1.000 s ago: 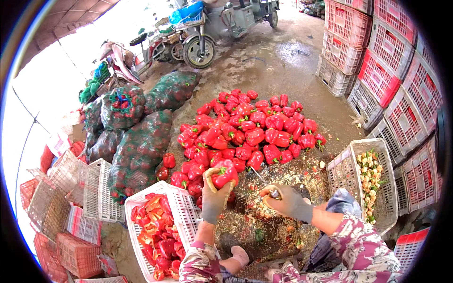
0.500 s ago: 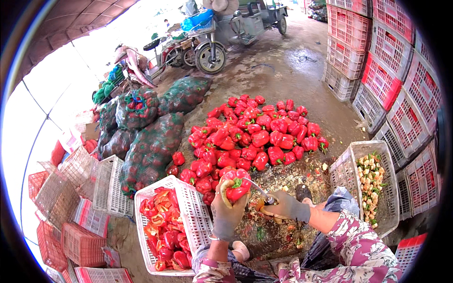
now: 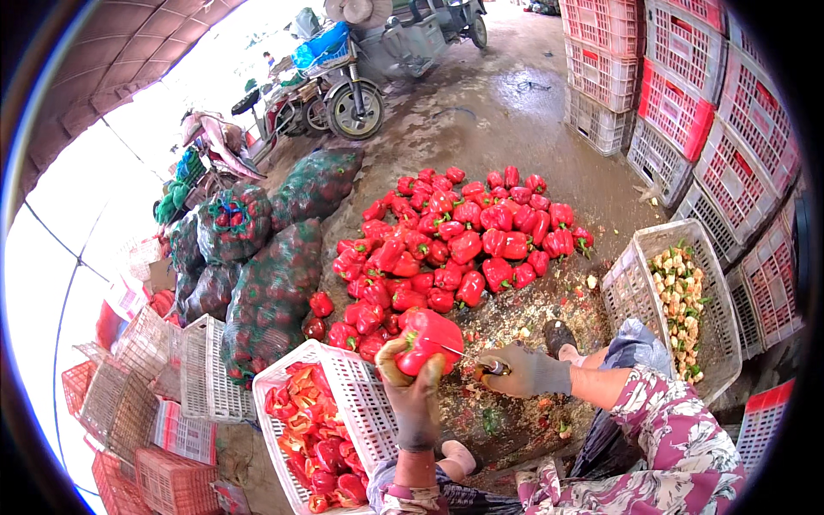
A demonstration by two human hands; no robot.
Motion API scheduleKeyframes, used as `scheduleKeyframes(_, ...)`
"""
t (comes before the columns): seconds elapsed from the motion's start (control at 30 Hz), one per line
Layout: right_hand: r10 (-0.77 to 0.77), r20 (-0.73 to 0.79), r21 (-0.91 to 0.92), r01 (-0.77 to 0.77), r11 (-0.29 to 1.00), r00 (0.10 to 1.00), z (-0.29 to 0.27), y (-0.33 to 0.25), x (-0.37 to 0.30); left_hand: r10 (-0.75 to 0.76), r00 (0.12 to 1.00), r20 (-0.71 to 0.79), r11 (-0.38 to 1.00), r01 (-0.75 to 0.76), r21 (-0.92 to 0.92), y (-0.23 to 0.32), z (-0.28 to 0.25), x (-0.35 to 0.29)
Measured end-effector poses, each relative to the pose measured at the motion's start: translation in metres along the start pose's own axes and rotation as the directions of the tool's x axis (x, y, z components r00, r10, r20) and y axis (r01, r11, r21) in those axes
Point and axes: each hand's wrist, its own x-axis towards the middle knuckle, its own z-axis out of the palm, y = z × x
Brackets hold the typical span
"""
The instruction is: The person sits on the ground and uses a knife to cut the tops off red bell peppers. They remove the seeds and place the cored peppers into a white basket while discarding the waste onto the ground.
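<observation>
Right now your left hand (image 3: 410,388) cups the red pepper (image 3: 427,339) steady so the knife (image 3: 481,362), gripped in your right hand (image 3: 524,371), can cut it.

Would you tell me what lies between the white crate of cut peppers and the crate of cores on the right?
In the head view, wet ground strewn with seeds and scraps separates white crate from cores crate.

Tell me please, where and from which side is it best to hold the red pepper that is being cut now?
Probably around its lower body, from below, as the gloved left hand cups the red pepper now. Its round bulk fills the palm, and the fingers stay away from the right side, where the right hand brings the knife in.
</observation>
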Motion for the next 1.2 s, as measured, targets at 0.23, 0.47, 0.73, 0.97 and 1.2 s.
scheduleKeyframes(0.23, 0.128, 0.003, -0.222, -0.124, 0.967, 0.992, 0.001, 0.008, -0.005, 0.040, 0.999, 0.013, 0.996, -0.039, -0.078, -0.004, -0.022, 0.005)
scheduleKeyframes(0.47, 0.212, -0.097, -0.220, -0.228, 0.948, 0.973, -0.013, 0.027, -0.009, -0.093, 0.987, -0.131, 0.976, 0.064, -0.208, 0.014, -0.033, 0.014)
scheduleKeyframes(0.73, -0.233, -0.120, -0.032, 0.231, 0.973, 0.965, -0.012, 0.003, 0.014, -0.086, 0.968, 0.235, 0.963, 0.021, 0.268, -0.016, -0.009, -0.016)
scheduleKeyframes(0.97, -0.270, -0.205, 0.077, 0.290, 0.954, 0.941, -0.011, 0.000, 0.003, -0.190, 0.940, 0.283, 0.969, 0.133, 0.208, -0.005, -0.005, -0.021)
scheduleKeyframes(1.2, -0.292, -0.220, 0.057, 0.311, 0.949, 0.931, -0.013, -0.003, -0.003, -0.220, 0.929, 0.297, 0.958, 0.149, 0.244, 0.007, -0.002, -0.021)
